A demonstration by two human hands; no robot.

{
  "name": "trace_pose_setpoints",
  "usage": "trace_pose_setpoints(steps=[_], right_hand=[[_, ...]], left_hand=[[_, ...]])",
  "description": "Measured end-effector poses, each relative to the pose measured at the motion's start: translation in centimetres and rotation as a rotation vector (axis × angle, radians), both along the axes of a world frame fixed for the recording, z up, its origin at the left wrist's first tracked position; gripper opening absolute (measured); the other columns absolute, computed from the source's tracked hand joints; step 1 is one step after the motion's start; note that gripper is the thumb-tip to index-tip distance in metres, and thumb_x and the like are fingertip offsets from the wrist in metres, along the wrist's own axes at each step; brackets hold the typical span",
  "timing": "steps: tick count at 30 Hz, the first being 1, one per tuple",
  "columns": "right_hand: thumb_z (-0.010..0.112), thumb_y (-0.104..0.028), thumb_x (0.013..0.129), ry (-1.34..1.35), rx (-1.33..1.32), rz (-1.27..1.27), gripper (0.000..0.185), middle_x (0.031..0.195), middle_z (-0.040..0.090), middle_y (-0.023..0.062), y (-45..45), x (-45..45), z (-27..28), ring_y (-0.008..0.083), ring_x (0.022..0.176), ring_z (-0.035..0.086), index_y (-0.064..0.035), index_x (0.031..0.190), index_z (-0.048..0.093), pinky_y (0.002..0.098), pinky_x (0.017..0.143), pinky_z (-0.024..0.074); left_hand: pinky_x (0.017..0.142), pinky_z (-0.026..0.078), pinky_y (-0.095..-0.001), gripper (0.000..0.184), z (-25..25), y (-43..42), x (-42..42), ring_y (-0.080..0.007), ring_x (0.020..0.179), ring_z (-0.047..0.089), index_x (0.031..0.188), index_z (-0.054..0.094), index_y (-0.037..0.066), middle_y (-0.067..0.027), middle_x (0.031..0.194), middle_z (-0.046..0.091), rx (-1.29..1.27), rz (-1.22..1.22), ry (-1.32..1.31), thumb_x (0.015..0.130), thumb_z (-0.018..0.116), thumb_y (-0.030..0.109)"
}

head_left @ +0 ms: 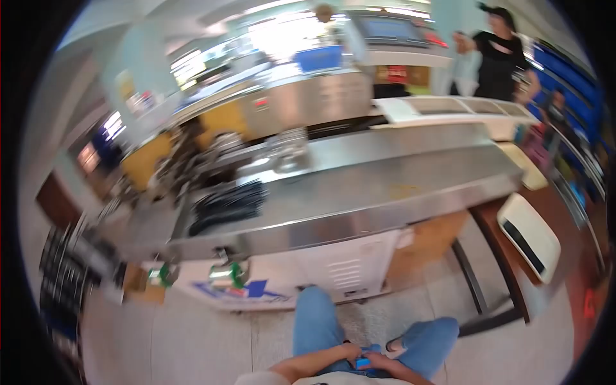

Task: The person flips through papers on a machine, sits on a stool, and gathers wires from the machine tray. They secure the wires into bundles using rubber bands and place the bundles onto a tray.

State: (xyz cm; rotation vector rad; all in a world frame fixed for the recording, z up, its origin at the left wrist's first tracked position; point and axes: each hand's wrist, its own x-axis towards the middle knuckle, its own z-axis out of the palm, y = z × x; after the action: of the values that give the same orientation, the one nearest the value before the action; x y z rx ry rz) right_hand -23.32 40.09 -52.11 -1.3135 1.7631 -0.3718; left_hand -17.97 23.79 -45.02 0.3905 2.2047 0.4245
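Near the bottom of the head view, my left hand (348, 351) and my right hand (380, 360) are close together in front of my lap. A small blue object (363, 363) shows between them. The fingers of my left hand look curled at its edge, and those of my right hand bend toward it too. Blur and small size hide the exact grip. My knees in blue jeans (314, 314) are on both sides, below the steel counter (333, 192). Both hands are well away from the counter.
Black utensils or bags (228, 205) lie on the counter's left part, with clear containers (289, 151) behind. A white tray-like item (529, 237) rests on a brown table (558, 212) at right. Green-labelled items (228, 274) hang under the counter's edge. Another person (497, 64) stands at upper right.
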Motion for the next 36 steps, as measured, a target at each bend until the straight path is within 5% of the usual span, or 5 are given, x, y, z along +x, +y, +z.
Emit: trace_pose_setpoints(steps=[9, 13, 36], right_hand=[[0.060, -0.063, 0.062, -0.075, 0.073, -0.020, 0.079, 0.117, 0.048, 0.0174, -0.3, -0.3, 0.5, 0.0332, 0.105, 0.049, -0.0029, 0.112, 0.051, 0.0403, 0.089, 0.0382], [0.062, -0.056, 0.065, -0.036, 0.032, -0.042, 0.073, 0.112, 0.051, 0.0217, -0.3, -0.1, 0.6, 0.0324, 0.102, 0.050, -0.0001, 0.111, 0.052, 0.0384, 0.087, 0.0399], [0.059, -0.060, 0.064, -0.060, 0.073, -0.018, 0.074, 0.118, 0.048, 0.0170, -0.3, 0.0, -1.1, 0.0317, 0.107, 0.047, -0.0066, 0.114, 0.051, 0.0423, 0.089, 0.0381]], left_hand=[[0.071, 0.047, -0.0404, 0.057, -1.3, 0.2, 0.6, -0.0320, 0.081, 0.060, 0.087, 0.063, 0.007, -0.0152, 0.084, 0.062, -0.023, 0.023, 0.034, 0.050, 0.076, 0.048], [0.071, 0.046, -0.0405, 0.053, -1.6, 0.1, 0.8, -0.0320, 0.082, 0.060, 0.090, 0.063, 0.006, -0.0167, 0.085, 0.062, -0.047, 0.000, 0.020, 0.053, 0.074, 0.042], [0.069, 0.047, -0.0405, 0.051, -1.4, -0.1, 0.9, -0.0324, 0.078, 0.060, 0.086, 0.064, 0.006, -0.0161, 0.082, 0.062, -0.013, -0.036, 0.091, 0.056, 0.073, 0.046]])
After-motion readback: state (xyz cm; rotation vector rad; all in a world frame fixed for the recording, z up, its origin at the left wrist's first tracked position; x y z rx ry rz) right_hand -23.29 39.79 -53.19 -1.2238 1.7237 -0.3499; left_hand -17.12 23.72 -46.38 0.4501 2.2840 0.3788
